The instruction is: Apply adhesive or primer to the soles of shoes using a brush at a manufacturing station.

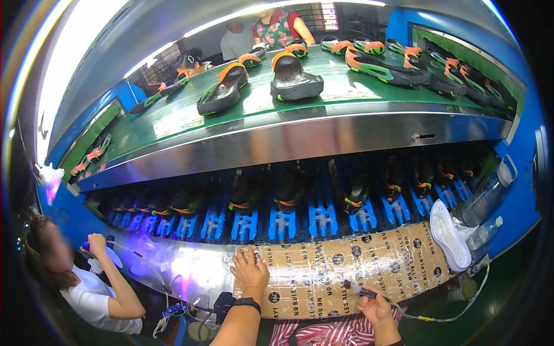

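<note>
My left hand (250,271) lies palm down with its fingers spread, at the left end of a tape-covered cardboard sheet (323,277). A dark band circles that wrist. Over the sheet's near part, my right hand (376,308) is closed round the handle of a brush (359,289), its dark bristles pointing left. A thin tube runs off to the right from behind that hand. Beyond the cardboard, several dark shoe uppers with orange and green trim, such as one upper (356,193), sit on blue slotted holders (322,219).
Above a metal edge (300,135), a green conveyor (173,112) carries several black shoes (295,78). At right stand a white sole-shaped piece (447,236), a large clear bottle (487,193) and a smaller bottle (485,232). A co-worker (95,291) works at left; other people are behind the conveyor.
</note>
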`<state>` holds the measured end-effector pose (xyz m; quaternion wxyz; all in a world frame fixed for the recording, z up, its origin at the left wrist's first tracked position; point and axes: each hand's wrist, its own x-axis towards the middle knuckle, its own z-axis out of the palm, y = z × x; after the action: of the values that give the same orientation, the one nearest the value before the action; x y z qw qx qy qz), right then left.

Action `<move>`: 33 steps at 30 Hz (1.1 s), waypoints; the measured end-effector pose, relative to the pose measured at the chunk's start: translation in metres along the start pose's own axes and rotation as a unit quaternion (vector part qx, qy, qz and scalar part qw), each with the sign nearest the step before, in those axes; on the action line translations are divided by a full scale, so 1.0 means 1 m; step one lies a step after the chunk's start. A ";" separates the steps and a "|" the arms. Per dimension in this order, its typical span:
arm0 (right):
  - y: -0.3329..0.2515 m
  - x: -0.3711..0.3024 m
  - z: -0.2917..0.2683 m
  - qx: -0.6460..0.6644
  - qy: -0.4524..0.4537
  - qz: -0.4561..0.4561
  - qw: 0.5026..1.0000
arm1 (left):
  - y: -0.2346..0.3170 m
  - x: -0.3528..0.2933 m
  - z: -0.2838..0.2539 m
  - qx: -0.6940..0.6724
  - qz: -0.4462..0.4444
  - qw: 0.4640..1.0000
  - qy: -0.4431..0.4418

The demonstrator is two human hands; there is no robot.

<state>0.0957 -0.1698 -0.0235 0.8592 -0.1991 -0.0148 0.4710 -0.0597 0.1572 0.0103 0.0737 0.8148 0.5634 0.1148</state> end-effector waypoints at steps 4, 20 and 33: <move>0.001 0.000 0.001 -0.001 0.007 -0.002 1.000 | 0.001 -0.001 -0.003 0.007 -0.002 1.000 0.003; 0.002 0.002 0.003 -0.002 -0.010 0.007 1.000 | -0.002 0.000 -0.005 -0.002 0.008 1.000 0.030; 0.003 0.001 0.004 0.002 -0.010 0.006 1.000 | -0.002 0.000 -0.007 -0.006 -0.001 1.000 0.018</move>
<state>0.0932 -0.1664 -0.0205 0.8569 -0.1925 -0.0211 0.4777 -0.0639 0.1576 0.0160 0.0686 0.8118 0.5644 0.1333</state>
